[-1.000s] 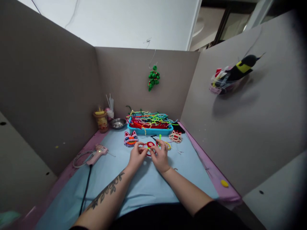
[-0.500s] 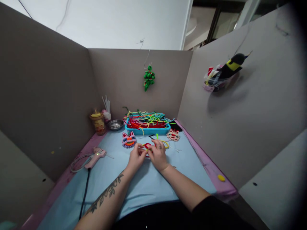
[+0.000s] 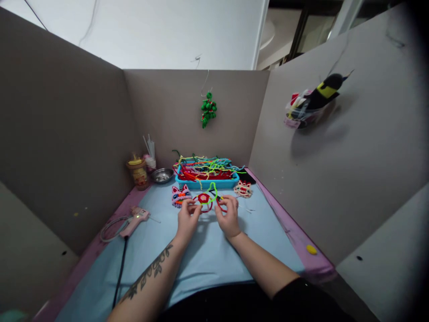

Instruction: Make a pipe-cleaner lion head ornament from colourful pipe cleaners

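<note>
My left hand [image 3: 187, 219] pinches the near left edge of a red pipe-cleaner piece [image 3: 203, 197]. The piece has a round red centre with a pink middle and thin red loops about it. A bright green pipe cleaner [image 3: 213, 191] arches up from it toward the right. My right hand [image 3: 228, 216] is closed at its fingertips by the piece's right side, on a red strand [image 3: 219, 207]. A purple and orange pipe-cleaner animal head [image 3: 180, 195] lies just beyond my left hand. Past my right hand is a cream and red one [image 3: 243, 188].
A blue tray [image 3: 208, 184] heaped with coloured pipe cleaners stands at the back. To its left are a metal bowl [image 3: 162, 175] and a lidded cup [image 3: 138, 173]. A pink glue gun [image 3: 134, 221] with its cord lies left. A yellow oval [image 3: 311, 249] lies at right.
My hands have moved apart, and the red centre between them now shows more fully. The green pipe cleaner has come up into an arch between them.
</note>
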Available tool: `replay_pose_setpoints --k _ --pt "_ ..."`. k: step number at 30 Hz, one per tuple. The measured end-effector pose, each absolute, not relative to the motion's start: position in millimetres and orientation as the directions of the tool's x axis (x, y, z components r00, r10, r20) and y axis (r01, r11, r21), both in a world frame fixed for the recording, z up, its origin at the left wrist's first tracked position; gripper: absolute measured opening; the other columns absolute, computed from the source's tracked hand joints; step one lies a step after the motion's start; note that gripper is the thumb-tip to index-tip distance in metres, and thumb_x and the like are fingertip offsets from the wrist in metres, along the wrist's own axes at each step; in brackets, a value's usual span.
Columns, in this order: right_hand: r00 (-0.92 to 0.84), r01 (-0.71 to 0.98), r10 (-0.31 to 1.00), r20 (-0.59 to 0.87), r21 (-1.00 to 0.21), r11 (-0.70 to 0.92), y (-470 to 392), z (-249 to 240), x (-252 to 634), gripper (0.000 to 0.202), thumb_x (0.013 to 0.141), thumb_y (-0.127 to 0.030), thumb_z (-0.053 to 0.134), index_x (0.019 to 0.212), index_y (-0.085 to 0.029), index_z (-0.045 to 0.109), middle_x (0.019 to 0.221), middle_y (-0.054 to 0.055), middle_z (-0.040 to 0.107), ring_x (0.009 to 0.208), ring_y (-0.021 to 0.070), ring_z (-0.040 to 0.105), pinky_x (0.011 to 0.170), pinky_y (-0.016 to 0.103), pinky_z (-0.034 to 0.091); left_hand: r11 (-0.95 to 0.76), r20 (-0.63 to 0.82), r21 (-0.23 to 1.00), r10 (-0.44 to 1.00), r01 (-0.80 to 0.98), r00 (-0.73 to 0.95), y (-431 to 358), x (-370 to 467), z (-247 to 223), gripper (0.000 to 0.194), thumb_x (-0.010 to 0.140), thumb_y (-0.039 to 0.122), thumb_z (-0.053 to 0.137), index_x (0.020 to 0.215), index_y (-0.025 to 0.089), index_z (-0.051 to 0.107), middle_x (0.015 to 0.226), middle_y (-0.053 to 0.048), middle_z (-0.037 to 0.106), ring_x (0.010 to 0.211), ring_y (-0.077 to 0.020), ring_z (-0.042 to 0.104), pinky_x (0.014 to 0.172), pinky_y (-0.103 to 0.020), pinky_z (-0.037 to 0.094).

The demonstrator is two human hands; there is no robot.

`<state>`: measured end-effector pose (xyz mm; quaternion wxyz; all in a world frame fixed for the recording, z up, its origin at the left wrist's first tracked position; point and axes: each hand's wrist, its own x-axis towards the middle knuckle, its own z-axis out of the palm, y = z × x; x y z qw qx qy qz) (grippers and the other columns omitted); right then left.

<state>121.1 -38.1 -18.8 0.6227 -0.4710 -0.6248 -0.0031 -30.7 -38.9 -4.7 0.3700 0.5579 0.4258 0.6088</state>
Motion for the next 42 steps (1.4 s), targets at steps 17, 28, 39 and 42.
replay_pose_setpoints --k 17,28,39,42 --pt "0.146 0.441 0.778 0.611 -0.744 0.501 -32 -22 118 0.012 0.075 -0.029 0.059 0.068 -0.019 0.060 0.127 0.010 0.044 0.119 0.0254 0.040 0.101 0.044 0.030 -0.342 0.341 0.939 0.938 0.014 0.062 -40 -28 -6 0.031 0.075 0.032 0.060 0.097 0.020 0.042 0.069 0.000 0.065 0.065 -0.0143 0.063 0.063 -0.026 0.047" --pt "0.081 0.390 0.780 0.620 -0.740 0.548 -31 -23 117 0.009 0.075 -0.027 0.060 0.071 -0.019 0.062 0.126 0.009 0.045 0.119 0.0235 0.043 0.102 0.042 0.032 -0.188 0.192 0.969 0.981 -0.160 0.009 -34 -30 -5 0.043 0.069 0.038 0.066 0.100 0.018 0.041 0.058 0.005 0.060 0.048 -0.0099 0.056 0.054 -0.022 0.044" --pt "0.069 0.379 0.788 0.612 -0.746 0.547 -28 -30 114 0.015 0.075 -0.029 0.061 0.087 -0.020 0.066 0.124 0.009 0.048 0.117 0.0236 0.046 0.101 0.040 0.035 -0.132 0.136 0.977 0.991 -0.167 0.013 -34 -26 -6 0.052 0.063 0.039 0.071 0.101 0.018 0.043 0.066 0.002 0.064 0.047 -0.0091 0.054 0.047 -0.020 0.042" --pt "0.072 0.360 0.802 0.594 -0.765 0.534 -27 -31 114 0.017 0.075 -0.027 0.060 0.090 -0.021 0.067 0.123 0.009 0.049 0.117 0.0230 0.047 0.101 0.040 0.035 -0.188 0.188 0.977 0.982 -0.102 -0.009 -34 -28 -7 0.047 0.068 0.039 0.067 0.102 0.017 0.044 0.067 0.001 0.063 0.048 -0.0097 0.054 0.050 -0.022 0.044"
